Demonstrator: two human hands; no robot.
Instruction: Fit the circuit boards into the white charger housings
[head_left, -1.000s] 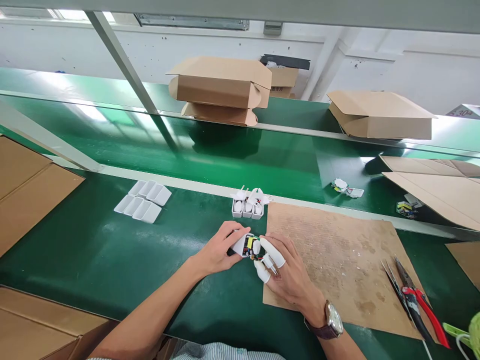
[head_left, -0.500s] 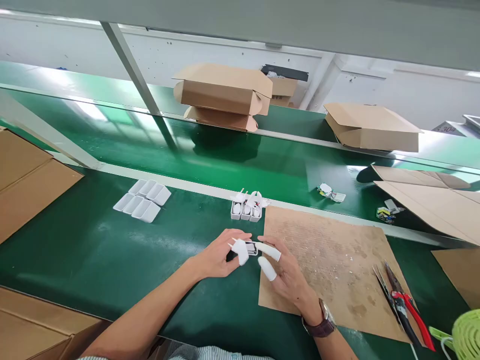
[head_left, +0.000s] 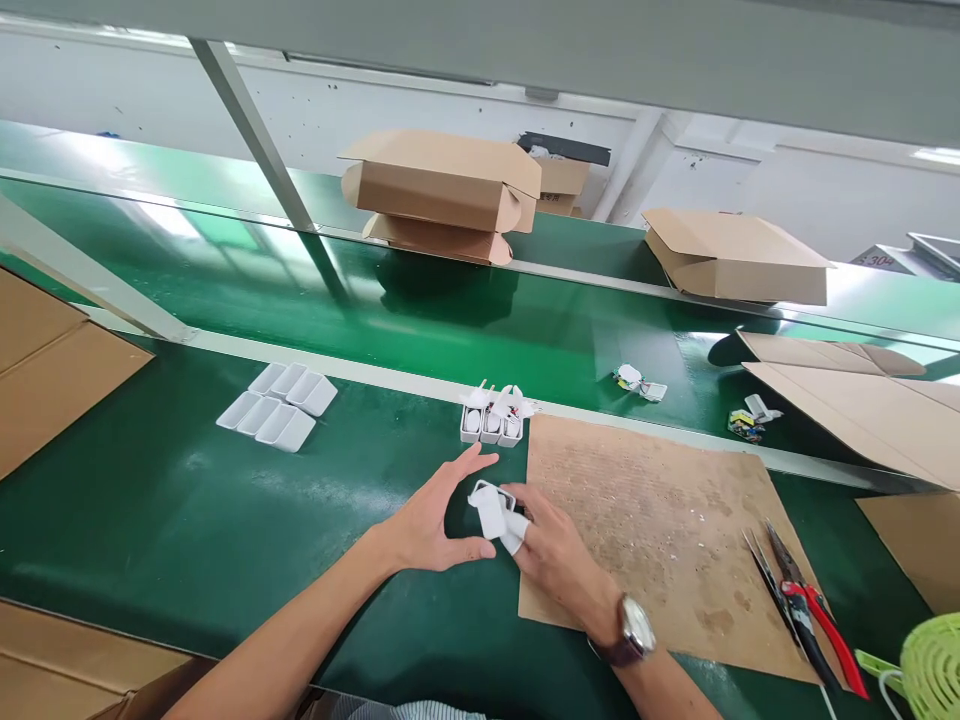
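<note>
My right hand [head_left: 559, 550], with white covers on its thumb and a finger, grips a small white casing [head_left: 491, 508] whose top is open, with a white cap piece at its front. My left hand [head_left: 431, 520] is spread just left of the casing, thumb and fingers apart, holding nothing. Behind my hands, a row of white casings [head_left: 491, 424] filled with white parts and wires stands near the table's back rail. Several white trays or shells [head_left: 270, 418] lie together on the green table [head_left: 150, 480] at the left.
Brown cardboard sheet [head_left: 645, 530] lies at right, bearing tweezers [head_left: 770, 583] and red-black pliers [head_left: 814, 610]. A green fan [head_left: 934, 665] is at lower right. Small circuit parts [head_left: 637, 382] lie on the green belt [head_left: 420, 320]. Cardboard boxes [head_left: 442, 190] sit on the ledge behind.
My left hand has let go of the casing and opened out to its left. My right hand has closed on the casing, which has turned.
</note>
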